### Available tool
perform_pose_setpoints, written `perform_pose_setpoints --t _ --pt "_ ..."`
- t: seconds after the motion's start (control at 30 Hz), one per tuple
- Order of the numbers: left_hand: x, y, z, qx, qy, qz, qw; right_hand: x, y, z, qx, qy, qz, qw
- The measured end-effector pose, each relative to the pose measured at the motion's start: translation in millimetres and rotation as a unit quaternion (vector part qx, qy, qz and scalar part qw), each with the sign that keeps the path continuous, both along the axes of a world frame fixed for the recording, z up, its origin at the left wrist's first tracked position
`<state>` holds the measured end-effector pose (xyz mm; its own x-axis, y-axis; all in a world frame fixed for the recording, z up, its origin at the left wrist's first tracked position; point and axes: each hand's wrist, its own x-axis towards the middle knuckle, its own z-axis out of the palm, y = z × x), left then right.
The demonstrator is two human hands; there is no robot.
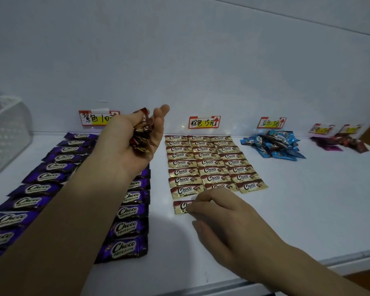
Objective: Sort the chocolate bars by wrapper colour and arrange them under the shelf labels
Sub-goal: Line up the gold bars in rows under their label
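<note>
Head cam: left hand (135, 142) is up over the shelf (308, 199), clutching a bunch of brown-gold bars (142, 135); right hand (218, 212) has bent fingers on one gold bar (181, 207), pinched or just pressed, can't tell; it lies left-to-right just in front of the gold grid (209, 163), left column; right hand's nearer

Left hand (126, 144) grips a bunch of brown-gold wrapped bars (142, 136); right hand (222, 216) touches a gold-wrapped chocolate bar (180, 207) on the white shelf (308, 199).
</note>
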<state>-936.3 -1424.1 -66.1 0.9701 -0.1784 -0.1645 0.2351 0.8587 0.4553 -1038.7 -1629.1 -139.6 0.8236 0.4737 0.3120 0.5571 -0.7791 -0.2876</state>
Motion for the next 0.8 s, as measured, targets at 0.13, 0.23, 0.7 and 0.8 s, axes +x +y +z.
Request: perform_pose_setpoints --t 0.13,0.23,0.7,0.8 --pt "-1 -1 3 0.059 -0.009 -0.058 0.997 1 1 -1 -0.007 -0.001 -0.002 1.000" --pt "-2 -3 4 0.088 -0.029 -0.096 0.991 1 0 -1 -0.002 -0.005 -0.001 1.000" --pt "-9 -30 -9 0.082 0.012 -0.017 0.996 36 40 48 0.185 -0.128 0.055 0.973" --pt "-9 -29 -12 0.059 0.044 -0.006 0.997 53 50 46 0.216 -0.147 0.046 0.964"
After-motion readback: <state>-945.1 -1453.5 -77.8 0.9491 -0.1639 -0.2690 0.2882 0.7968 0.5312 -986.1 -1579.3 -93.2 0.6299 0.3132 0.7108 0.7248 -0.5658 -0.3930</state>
